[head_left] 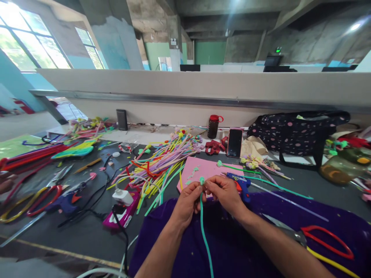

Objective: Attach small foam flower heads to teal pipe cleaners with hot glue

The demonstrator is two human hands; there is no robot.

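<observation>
**Green stem [205, 231] in hand, head [202, 180] seemingly part-made**

The left hand [189, 199] grips the stem below its head, at the pink sheet's [198, 161] near edge. The right hand [223, 191] pinches beside it; exactly what it holds is hidden. A second stem [239, 168], apparently done, lies far right; loose scraps [196, 169] on the sheet look unused.

I run 1 view, worn on the person's head, facing forward and down over the dark table [84, 237]. It sits close: the left hand [188, 199] and right hand [226, 193] fall below the middle of my picture, forearms [162, 247] entering from the bottom edge. Beyond, I see over the pale partition [174, 83] to the concrete ceiling [203, 21].
</observation>
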